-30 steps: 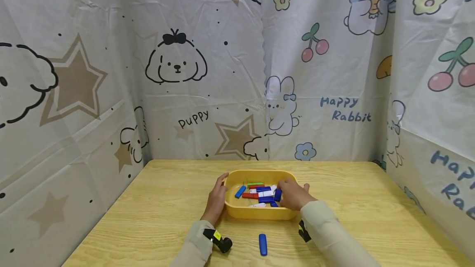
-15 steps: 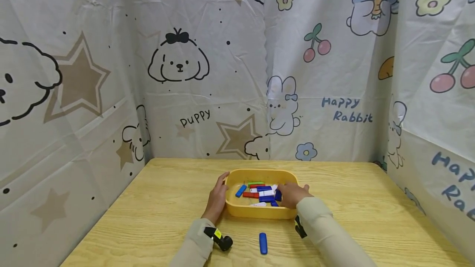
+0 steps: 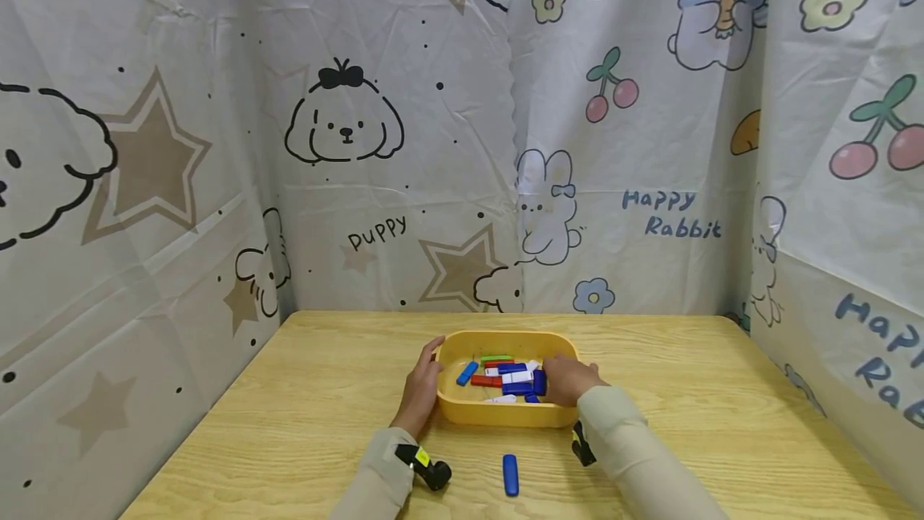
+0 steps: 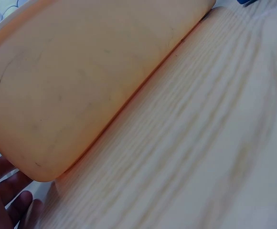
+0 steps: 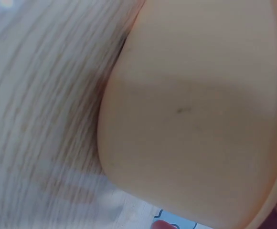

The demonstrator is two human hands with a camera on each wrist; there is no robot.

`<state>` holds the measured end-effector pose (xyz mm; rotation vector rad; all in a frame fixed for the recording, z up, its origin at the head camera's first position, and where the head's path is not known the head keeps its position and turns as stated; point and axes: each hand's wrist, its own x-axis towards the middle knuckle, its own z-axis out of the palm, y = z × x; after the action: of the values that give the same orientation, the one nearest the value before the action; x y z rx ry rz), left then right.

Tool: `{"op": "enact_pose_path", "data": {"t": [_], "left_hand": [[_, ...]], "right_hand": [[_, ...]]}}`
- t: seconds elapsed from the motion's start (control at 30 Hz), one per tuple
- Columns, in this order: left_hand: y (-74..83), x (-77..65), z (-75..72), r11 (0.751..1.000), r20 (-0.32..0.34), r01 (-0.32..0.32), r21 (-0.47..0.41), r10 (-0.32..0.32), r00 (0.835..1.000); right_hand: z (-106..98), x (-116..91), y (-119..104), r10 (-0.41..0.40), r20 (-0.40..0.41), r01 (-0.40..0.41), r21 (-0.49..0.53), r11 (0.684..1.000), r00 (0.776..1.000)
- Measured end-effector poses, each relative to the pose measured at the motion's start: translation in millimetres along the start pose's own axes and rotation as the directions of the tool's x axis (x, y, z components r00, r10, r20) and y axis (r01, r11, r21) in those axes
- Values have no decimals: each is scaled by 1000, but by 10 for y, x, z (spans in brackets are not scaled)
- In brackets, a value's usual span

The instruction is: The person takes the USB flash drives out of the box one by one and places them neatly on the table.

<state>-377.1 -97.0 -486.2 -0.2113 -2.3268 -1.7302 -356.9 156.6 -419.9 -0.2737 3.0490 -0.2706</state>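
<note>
A yellow plastic tub (image 3: 505,414) stands on the wooden table, holding several small oblong pieces in blue, red, white and green, shaped like USB sticks. My left hand (image 3: 420,392) grips its left end, thumb at the rim and fingers along the outer wall; the left wrist view shows those fingers (image 4: 7,183) beside the lower corner. Over the right rim, my right hand (image 3: 570,379) reaches into the tub, its fingertips right at a dark blue piece (image 3: 540,382). I cannot tell whether they pinch it. One finger (image 5: 163,224) sticks out past the tub's outer wall.
A single blue oblong piece (image 3: 511,475) lies on the table (image 3: 325,392) in front of the tub, between the forearms. A light blue piece (image 3: 467,373) lies apart at the tub's left. Patterned cloth (image 3: 404,143) hangs behind and at both sides.
The right hand stays in the tub with small finger movements, and the dark blue piece beside it has shifted slightly. The left hand and the tub hold their places.
</note>
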Motion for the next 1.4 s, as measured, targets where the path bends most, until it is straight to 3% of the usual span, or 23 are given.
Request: {"op": "enact_pose_path", "data": {"t": [0.33, 1.4], "left_hand": [[-7, -8, 1, 1000, 0, 5, -7, -5, 1000], [14, -14, -5, 1000, 7, -13, -11, 13, 1000]], "right_hand": [[40, 61, 17, 33, 30, -34, 38, 999, 999], [32, 57, 36, 16, 36, -20, 116, 993, 999]]}}
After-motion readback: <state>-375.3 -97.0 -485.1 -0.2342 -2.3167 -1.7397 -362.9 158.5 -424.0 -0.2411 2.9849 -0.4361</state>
